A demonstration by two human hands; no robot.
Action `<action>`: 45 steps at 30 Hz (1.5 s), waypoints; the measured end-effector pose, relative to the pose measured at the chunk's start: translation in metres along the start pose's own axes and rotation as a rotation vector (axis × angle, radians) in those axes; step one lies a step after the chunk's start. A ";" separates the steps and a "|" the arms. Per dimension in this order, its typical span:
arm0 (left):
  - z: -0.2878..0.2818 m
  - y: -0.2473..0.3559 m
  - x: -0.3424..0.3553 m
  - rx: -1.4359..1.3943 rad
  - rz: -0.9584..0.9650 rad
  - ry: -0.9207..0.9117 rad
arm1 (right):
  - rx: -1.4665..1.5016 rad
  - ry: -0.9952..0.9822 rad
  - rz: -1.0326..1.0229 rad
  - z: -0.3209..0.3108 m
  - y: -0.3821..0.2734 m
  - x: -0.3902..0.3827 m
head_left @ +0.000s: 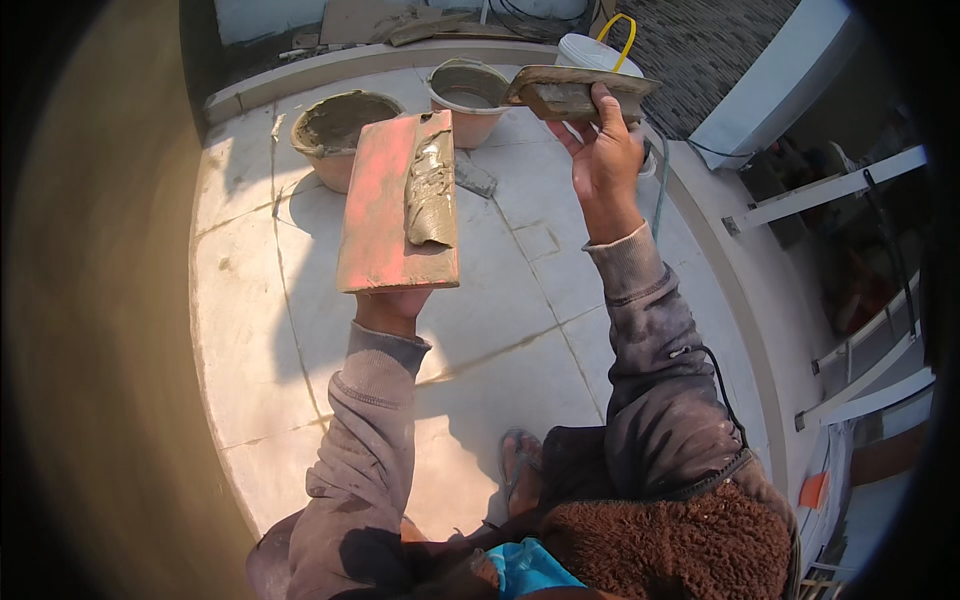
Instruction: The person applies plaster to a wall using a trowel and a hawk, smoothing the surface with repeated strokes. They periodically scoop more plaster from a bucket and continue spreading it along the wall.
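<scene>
- The left hand point(392, 308) held up a flat red board point(375, 210) from below; the fingers were hidden behind it, so their exact hold could not be told.
- The right hand point(608, 165) was grasping a trowel point(575, 82), with the thumb laid over it and other fingers showing beneath.
- The board was raised in front of the person, above the tiled floor point(500, 270), and the trowel was to its right, higher in the view and apart from it.
- The loading of the board looked done, at least in part: a thick strip of wet mortar point(431, 195) lay along its right side, while the left side bore only a thin smear.
- That strip was left to be used; none of it was touching the trowel.
- More grey mix lay in the near tub point(325, 165), whose rim was caked, and the far tub point(478, 128) also had grey stuff inside, so the supply did not seem used up.
- A white bucket point(588, 52) with a yellow handle stood behind the trowel; its contents could not be seen.
- By that evidence, the work seemed partway along; how much surface was covered could not be judged.
</scene>
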State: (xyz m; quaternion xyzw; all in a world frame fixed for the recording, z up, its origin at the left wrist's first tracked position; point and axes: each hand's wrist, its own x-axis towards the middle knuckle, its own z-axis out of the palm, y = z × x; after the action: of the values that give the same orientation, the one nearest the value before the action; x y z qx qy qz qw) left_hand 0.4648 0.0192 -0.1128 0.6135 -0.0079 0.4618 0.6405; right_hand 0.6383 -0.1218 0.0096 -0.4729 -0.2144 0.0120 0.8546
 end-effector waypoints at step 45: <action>0.040 0.007 0.005 -1.106 -0.445 0.359 | 0.630 -0.522 0.480 -0.013 0.026 -0.059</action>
State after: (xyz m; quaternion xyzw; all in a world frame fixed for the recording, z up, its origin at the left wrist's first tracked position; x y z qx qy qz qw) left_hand 0.4856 -0.0111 -0.0944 0.0906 -0.0100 0.3409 0.9357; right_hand 0.5948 -0.1311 -0.0385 -0.2080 -0.2925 0.3918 0.8471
